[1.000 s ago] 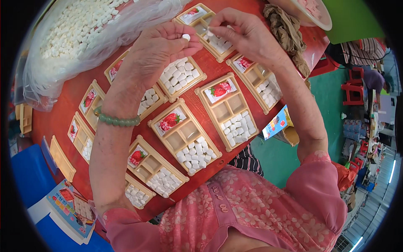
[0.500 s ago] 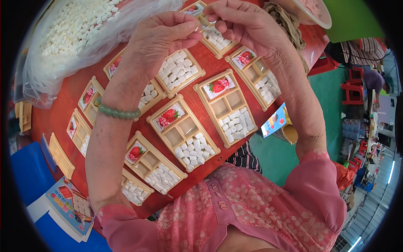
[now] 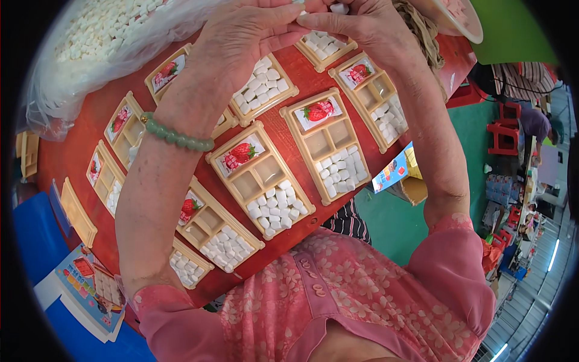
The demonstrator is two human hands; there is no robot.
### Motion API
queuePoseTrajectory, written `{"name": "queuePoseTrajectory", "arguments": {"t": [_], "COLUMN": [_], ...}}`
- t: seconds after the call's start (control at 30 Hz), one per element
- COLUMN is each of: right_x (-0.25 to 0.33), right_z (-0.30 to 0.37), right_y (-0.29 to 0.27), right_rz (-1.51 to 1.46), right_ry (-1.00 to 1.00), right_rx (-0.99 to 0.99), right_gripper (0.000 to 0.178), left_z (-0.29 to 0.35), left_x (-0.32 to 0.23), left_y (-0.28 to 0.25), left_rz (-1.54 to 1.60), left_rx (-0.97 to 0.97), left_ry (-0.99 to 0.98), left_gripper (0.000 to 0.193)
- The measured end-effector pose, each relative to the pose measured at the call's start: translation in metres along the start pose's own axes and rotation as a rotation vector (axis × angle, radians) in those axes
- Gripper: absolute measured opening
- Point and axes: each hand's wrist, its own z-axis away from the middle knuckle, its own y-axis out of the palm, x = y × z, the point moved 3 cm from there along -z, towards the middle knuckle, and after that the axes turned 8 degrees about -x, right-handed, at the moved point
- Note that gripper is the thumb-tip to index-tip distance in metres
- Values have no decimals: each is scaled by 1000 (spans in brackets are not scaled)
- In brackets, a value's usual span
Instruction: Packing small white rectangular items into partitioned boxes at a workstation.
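My left hand [image 3: 247, 36], with a green bead bracelet [image 3: 178, 137] on its wrist, reaches to the far edge over the trays. Its thumb and fingers are closed in a pinch at a small whitish piece [image 3: 303, 11]. Close beside it, my right hand [image 3: 377, 27] is curled, with a white pillow-shaped piece [image 3: 339, 8] in its fingers. Both hands' upper parts are cut off by the top edge. Below them, a cream compartment tray [image 3: 325, 48] holds similar white pieces. Another filled tray [image 3: 262, 87] lies partly behind my left hand.
Several more cream trays [image 3: 325, 145] with strawberry cards and white pieces cover the red table [image 3: 274, 142]. A clear plastic bag [image 3: 90, 60] of white pieces lies at the far left. A bowl [image 3: 473, 27] with pink pieces and a brown cloth [image 3: 422, 36] sit at the far right.
Both hands have moved up the picture and closer together. A white piece now shows in my right hand's fingers. The trays appear slightly shifted as the view moved.
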Motion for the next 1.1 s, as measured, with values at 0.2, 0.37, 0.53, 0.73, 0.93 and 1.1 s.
{"name": "queuePoseTrajectory", "arguments": {"t": [0.2,0.37,0.53,0.73,0.93,1.1], "right_x": [-9,-33,-44,-42,-30,-24], "right_z": [5,0,-6,-4,1,4], "right_y": [2,-10,-9,-2,5,10], "right_rz": [90,328,383,398,572,765], "right_ry": [-79,-74,-170,-257,-362,-624], "right_rx": [-21,43,13,8,-42,-52], "right_gripper": [10,12,15,15,12,13], "left_z": [-2,-5,-6,-12,-16,-17], "left_x": [2,-3,-3,3,3,5], "left_y": [0,-3,-5,-5,-5,-5], "left_rz": [-153,-924,-1278,-1221,-1269,-1259], "left_rx": [119,2,77,95,113,122], "left_ry": [-63,498,1037,971,1001,983], "left_gripper": [20,20,16,17,16,16]}}
